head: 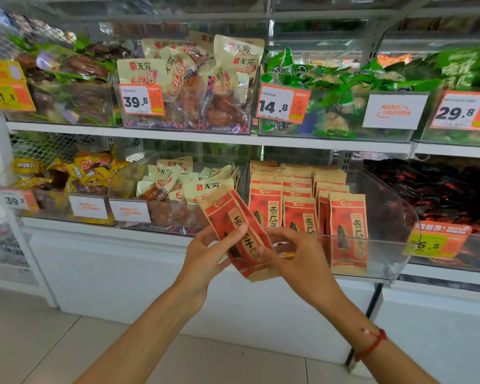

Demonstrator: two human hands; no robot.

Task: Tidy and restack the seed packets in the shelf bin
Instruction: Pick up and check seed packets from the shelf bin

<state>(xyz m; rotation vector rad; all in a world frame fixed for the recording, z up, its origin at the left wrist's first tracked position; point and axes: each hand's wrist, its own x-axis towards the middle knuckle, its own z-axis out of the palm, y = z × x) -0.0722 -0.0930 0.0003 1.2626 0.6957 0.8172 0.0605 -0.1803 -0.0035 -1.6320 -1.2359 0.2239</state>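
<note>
While the bin holds 3 upright rows of packets, both hands pinch a small tilted stack just before its front wall, left hand and right hand fingers curled round the edges, probably squaring it for reinsertion.

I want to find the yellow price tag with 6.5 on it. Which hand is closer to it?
Right. The right hand is nearer the yellow price tag, holding the seed packets just left of it; the left hand is farther left.

Red and kraft-tan seed packets, green snack bags, red wrist string
</note>
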